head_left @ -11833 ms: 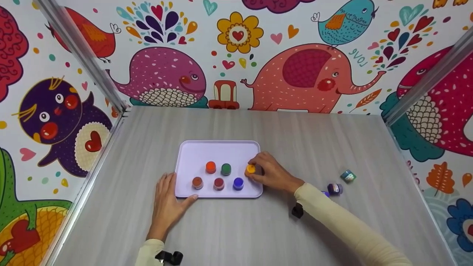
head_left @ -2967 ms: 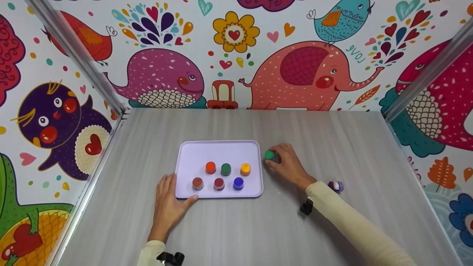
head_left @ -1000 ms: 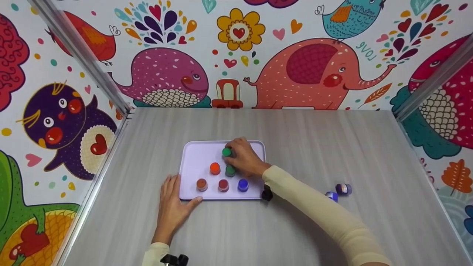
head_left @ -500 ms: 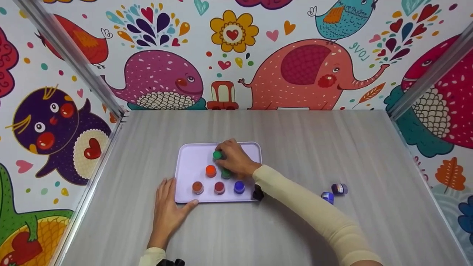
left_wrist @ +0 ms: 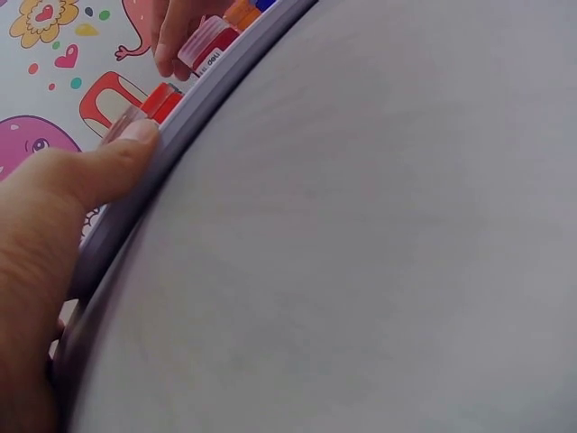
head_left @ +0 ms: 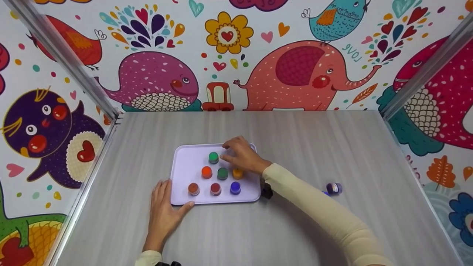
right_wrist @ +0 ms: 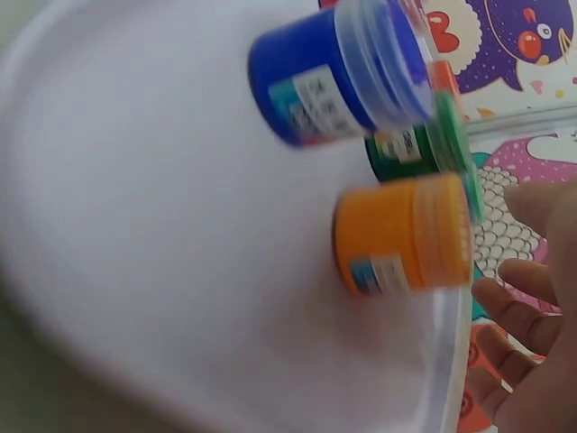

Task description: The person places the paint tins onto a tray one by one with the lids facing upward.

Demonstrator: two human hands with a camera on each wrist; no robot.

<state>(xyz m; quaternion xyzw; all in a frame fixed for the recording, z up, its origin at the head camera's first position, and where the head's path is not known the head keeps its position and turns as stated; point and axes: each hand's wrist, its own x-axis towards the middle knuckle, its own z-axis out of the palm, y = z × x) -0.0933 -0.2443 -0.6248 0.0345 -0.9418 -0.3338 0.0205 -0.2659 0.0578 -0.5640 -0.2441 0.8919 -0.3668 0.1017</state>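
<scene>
Seven labelled paint pots [head_left: 222, 173], print unreadable

Tray [head_left: 184, 162]: smooth, matt lilac plastic; paint pots [right_wrist: 361, 77]: glossy plastic with clear lids and paper labels; table [head_left: 295, 229]: matt grey wood-grain laminate; sleeve [head_left: 317, 210]: cream knit cloth.

Seven paint pots [head_left: 213, 157] stand on one tray [head_left: 184, 162], two pots [head_left: 333, 188] on the table [head_left: 303, 140]
</scene>
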